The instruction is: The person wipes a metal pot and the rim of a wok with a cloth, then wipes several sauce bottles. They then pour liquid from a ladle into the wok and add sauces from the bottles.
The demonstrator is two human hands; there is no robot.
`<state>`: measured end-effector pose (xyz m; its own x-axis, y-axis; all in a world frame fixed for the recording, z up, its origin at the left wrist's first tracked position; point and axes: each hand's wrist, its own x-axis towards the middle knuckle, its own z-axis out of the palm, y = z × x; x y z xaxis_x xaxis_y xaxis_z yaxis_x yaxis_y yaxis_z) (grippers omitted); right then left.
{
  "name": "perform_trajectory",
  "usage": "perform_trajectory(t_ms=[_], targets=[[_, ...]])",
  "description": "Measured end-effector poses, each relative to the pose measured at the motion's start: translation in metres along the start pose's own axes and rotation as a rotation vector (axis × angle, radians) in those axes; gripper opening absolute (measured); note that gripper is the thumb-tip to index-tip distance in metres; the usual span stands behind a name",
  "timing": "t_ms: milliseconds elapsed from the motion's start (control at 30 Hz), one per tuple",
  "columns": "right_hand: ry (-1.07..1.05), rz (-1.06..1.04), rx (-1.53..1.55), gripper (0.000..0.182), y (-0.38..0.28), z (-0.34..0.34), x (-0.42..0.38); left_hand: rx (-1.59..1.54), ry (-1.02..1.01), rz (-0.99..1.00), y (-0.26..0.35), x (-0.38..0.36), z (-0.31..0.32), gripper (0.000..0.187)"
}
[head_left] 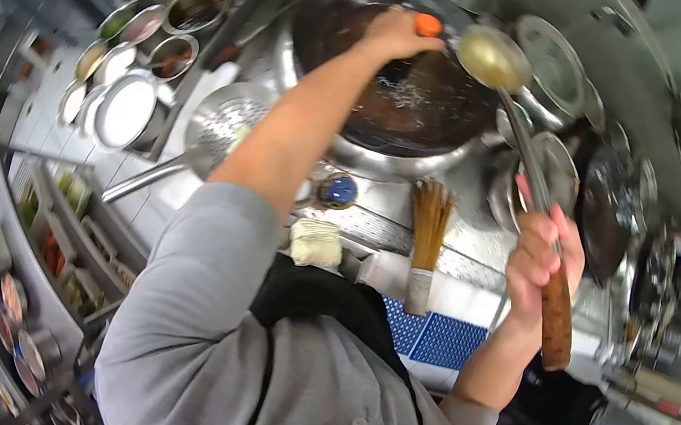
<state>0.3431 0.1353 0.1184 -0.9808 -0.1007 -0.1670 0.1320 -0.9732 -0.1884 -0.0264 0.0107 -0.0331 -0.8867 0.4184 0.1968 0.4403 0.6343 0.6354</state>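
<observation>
My left hand [392, 32] reaches over the dark wok [410, 129], its fingers around something with an orange-red end [428, 26]; the rest of that thing is hidden. Water or oil glistens in the wok. The wooden handle of a long ladle [527, 145] is gripped in my right hand [537, 261]. Its bowl holds yellowish liquid [486, 60] at the wok's right rim. Below the wok lie a bamboo brush [428, 233], a small blue-topped container [338, 189] and a folded cloth [316, 244].
A perforated strainer [224, 124] lies left of the wok, near metal bowls of ingredients [198, 8] and a white-filled pot [126, 113]. Strainers and pots [554, 59] stand at the right, with a dark pan [610, 205]. Another person [587, 415] is at lower right.
</observation>
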Motion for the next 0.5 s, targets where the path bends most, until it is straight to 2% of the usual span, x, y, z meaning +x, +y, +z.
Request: perform_trajectory(t_ms=[33, 100, 167, 200, 300, 333, 433, 500], targets=[[-0.010, -0.022, -0.054, 0.051, 0.000, 0.008, 0.003, -0.018, -0.031, 0.046, 0.001, 0.006, -0.001, 0.068], [0.014, -0.045, -0.146, 0.047, -0.001, 0.021, 0.011, -0.280, -0.063, 0.083, 0.003, 0.006, 0.000, 0.057], [0.033, -0.050, -0.235, 0.041, -0.002, 0.025, 0.022, -0.609, 0.009, 0.191, -0.010, 0.019, 0.030, 0.051], [0.087, -0.061, -0.301, 0.035, 0.000, 0.027, 0.028, -0.620, 0.063, 0.215, -0.009, 0.020, 0.038, 0.047], [0.217, -0.114, -0.547, 0.019, 0.006, 0.027, 0.041, -0.731, 0.116, 0.020, 0.007, 0.017, 0.043, 0.044], [0.258, -0.144, -0.599, 0.014, 0.008, 0.025, 0.046, -0.643, 0.151, 0.008, 0.013, 0.011, 0.035, 0.041], [0.425, -0.239, -0.914, 0.032, 0.015, 0.021, 0.050, -0.657, 0.177, 0.040, 0.012, 0.011, 0.034, 0.042], [0.448, -0.280, -0.959, 0.040, 0.019, 0.014, 0.052, -0.534, 0.236, 0.040, 0.011, 0.006, 0.029, 0.043]])
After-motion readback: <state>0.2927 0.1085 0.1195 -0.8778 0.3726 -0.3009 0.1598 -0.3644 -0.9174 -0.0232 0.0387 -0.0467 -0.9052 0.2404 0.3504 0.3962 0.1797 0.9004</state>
